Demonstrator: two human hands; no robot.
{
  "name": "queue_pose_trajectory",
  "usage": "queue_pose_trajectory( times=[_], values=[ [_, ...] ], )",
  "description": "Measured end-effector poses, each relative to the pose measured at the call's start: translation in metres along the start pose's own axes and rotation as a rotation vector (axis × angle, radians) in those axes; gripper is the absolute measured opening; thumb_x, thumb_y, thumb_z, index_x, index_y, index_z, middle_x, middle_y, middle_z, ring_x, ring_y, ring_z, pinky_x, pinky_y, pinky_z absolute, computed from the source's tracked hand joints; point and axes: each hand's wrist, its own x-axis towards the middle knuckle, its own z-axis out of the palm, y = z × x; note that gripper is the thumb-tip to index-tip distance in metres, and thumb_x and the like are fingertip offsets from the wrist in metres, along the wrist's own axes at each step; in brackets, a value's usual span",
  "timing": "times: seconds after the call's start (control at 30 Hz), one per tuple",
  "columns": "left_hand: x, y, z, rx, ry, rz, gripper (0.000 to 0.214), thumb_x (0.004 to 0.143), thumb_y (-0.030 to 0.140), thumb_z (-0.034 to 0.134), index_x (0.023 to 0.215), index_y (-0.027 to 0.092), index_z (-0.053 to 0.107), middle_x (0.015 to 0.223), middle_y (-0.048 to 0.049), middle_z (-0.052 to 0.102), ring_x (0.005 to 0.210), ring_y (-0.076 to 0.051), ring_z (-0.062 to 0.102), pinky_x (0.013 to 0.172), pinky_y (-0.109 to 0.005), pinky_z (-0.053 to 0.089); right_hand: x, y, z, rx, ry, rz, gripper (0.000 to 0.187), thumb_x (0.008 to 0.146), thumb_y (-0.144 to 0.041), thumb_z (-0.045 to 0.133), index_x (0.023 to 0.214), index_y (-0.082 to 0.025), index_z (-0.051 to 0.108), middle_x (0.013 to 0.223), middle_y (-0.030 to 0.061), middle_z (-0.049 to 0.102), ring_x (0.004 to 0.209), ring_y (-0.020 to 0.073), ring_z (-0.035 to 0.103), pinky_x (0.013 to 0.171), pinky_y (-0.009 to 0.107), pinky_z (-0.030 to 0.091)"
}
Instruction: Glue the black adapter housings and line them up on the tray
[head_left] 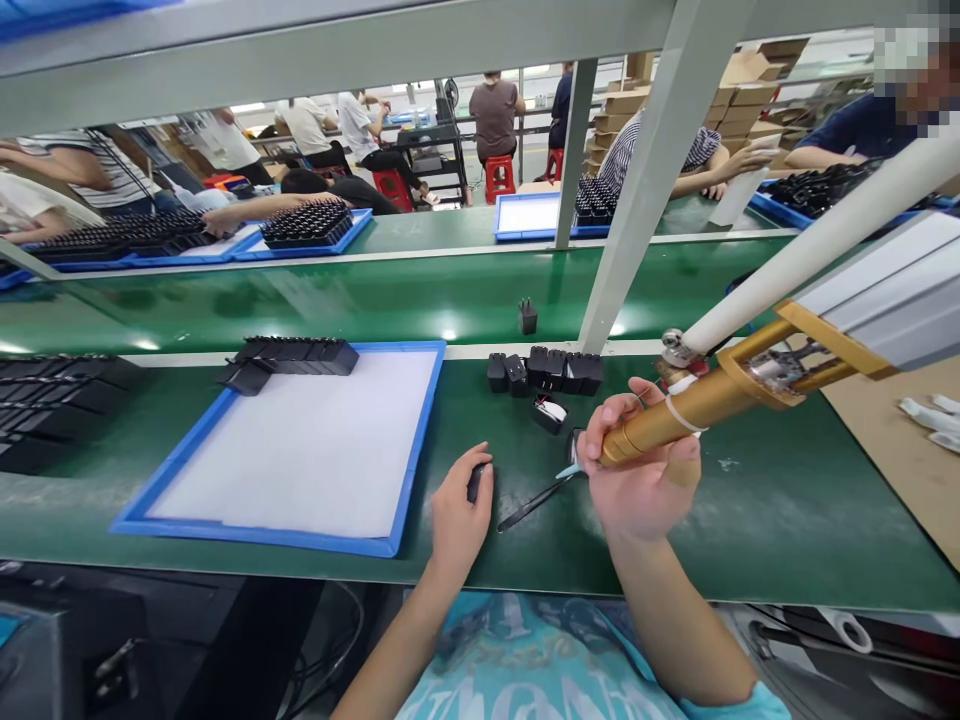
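My right hand is wrapped round the gold barrel of a hanging tool, whose thin black tip slants down to the green bench. My left hand rests on the bench with its fingers closed on a small black part, a short way left of that tip. Just beyond both hands lies an open black casing showing white inside. Behind it stands a row of several small black adapter casings.
A blue-rimmed white tray lies left of my hands, with a row of black parts along its far edge. One lone black adapter stands on the green conveyor. Grey frame posts rise ahead. Other people work at the far side.
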Motion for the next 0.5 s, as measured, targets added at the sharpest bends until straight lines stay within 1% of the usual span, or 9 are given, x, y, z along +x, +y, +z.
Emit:
queue_pose_trajectory(
  times=[0.07,0.13,0.23,0.3,0.37,0.4,0.43,0.5],
  values=[
    [-0.003,0.002,0.003,0.132,0.013,0.029,0.022,0.096,0.029,0.044,0.107,0.021,0.061,0.133,-0.0101,0.060,0.108,-0.025,0.065,0.085,-0.038,0.054,0.000,0.000,0.001,-0.004,0.011,0.004,0.046,0.077,-0.062,0.054,0.107,-0.028,0.060,0.080,-0.0014,0.052,0.049,0.0095,0.048,0.036,0.022,0.039],
    [-0.007,0.003,0.006,0.306,0.016,0.067,0.028,0.096,0.032,0.046,0.117,0.019,0.058,0.137,-0.0138,0.056,0.106,-0.029,0.065,0.081,-0.039,0.054,0.000,-0.001,0.001,-0.004,0.019,0.007,0.046,0.077,-0.062,0.054,0.107,-0.028,0.060,0.080,-0.0014,0.052,0.049,0.0096,0.049,0.036,0.022,0.039],
    [-0.011,0.002,0.012,0.490,-0.026,0.098,0.041,0.094,0.034,0.049,0.130,0.014,0.050,0.128,-0.0188,0.061,0.103,-0.032,0.065,0.076,-0.040,0.054,-0.001,-0.002,0.001,0.006,0.017,0.009,0.046,0.076,-0.062,0.055,0.106,-0.027,0.060,0.079,-0.0015,0.052,0.049,0.0097,0.049,0.036,0.023,0.039],
    [-0.011,0.000,0.013,0.524,-0.081,0.076,0.044,0.094,0.032,0.046,0.134,0.012,0.048,0.116,-0.0189,0.065,0.095,-0.031,0.066,0.071,-0.037,0.054,-0.001,-0.002,0.001,0.006,0.015,0.011,0.047,0.076,-0.062,0.055,0.106,-0.027,0.060,0.079,-0.0016,0.052,0.049,0.0098,0.049,0.037,0.022,0.039],
    [-0.008,-0.002,0.010,0.466,-0.132,0.037,0.047,0.095,0.031,0.044,0.137,0.012,0.045,0.102,-0.0157,0.067,0.090,-0.028,0.065,0.070,-0.035,0.053,-0.001,-0.001,0.001,-0.003,0.015,0.012,0.047,0.076,-0.062,0.054,0.106,-0.027,0.060,0.079,-0.0016,0.052,0.049,0.0098,0.049,0.037,0.022,0.039],
    [-0.005,-0.004,0.007,0.394,-0.154,0.004,0.050,0.095,0.032,0.044,0.141,0.013,0.042,0.098,-0.0139,0.066,0.090,-0.028,0.065,0.071,-0.035,0.052,0.000,-0.001,0.000,-0.007,0.014,0.010,0.047,0.076,-0.062,0.054,0.107,-0.027,0.059,0.079,-0.0016,0.052,0.049,0.0097,0.049,0.037,0.022,0.039],
    [-0.002,-0.006,0.003,0.287,-0.180,-0.041,0.054,0.094,0.035,0.045,0.144,0.015,0.038,0.097,-0.0121,0.065,0.090,-0.027,0.064,0.073,-0.035,0.052,0.000,-0.001,0.000,-0.008,0.013,0.008,0.047,0.076,-0.062,0.054,0.107,-0.028,0.059,0.079,-0.0015,0.052,0.049,0.0097,0.049,0.037,0.022,0.039],
    [0.004,-0.009,-0.009,-0.039,-0.244,-0.187,0.063,0.093,0.043,0.047,0.149,0.019,0.030,0.095,-0.0089,0.064,0.088,-0.025,0.064,0.075,-0.035,0.051,-0.001,0.000,-0.001,-0.003,0.012,0.009,0.047,0.077,-0.062,0.053,0.107,-0.027,0.059,0.079,-0.0014,0.052,0.049,0.0097,0.049,0.037,0.022,0.038]
  ],
)
